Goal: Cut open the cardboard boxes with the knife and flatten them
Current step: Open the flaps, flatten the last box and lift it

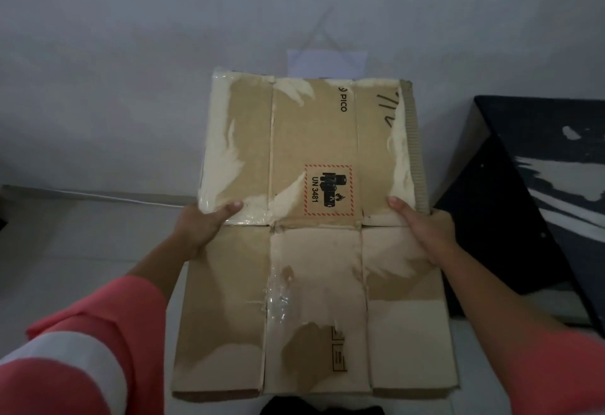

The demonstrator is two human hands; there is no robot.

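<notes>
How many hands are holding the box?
2. The left hand grips the box at its left edge, and the right hand grips its right edge, both near the middle fold. No other hands show.

One wide-angle camera, worn on the person's head, gives the only view. It faces forward and down, close above a flattened brown cardboard box [314, 218] that fills the centre. The left hand [203, 223] and right hand [424, 229] sit mid-frame at the box's sides, and a pale grey wall [131, 54] spans the top.
</notes>
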